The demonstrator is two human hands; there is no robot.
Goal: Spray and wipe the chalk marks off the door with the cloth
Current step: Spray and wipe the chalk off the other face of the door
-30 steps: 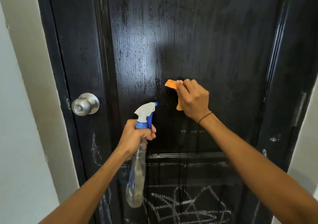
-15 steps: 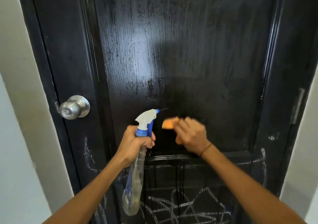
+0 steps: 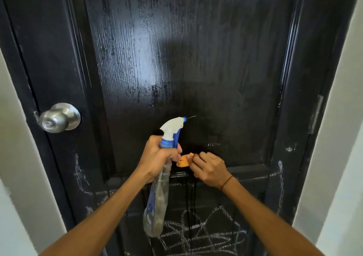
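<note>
The black door fills the view, its upper panel wet and streaked. White chalk marks cover the lower panel, and more chalk lines run down the left stile and the right stile. My left hand grips the neck of a clear spray bottle with a white and blue trigger head, nozzle pointing at the door. My right hand holds a small orange cloth against the bottom edge of the upper panel, just right of the bottle.
A silver round door knob sticks out at the left. Pale walls flank the door frame on both sides. A hinge shows on the right edge.
My right hand has dragged the orange cloth down the upper panel to its bottom edge, close to the bottle. The view has tilted so the door sits higher.
</note>
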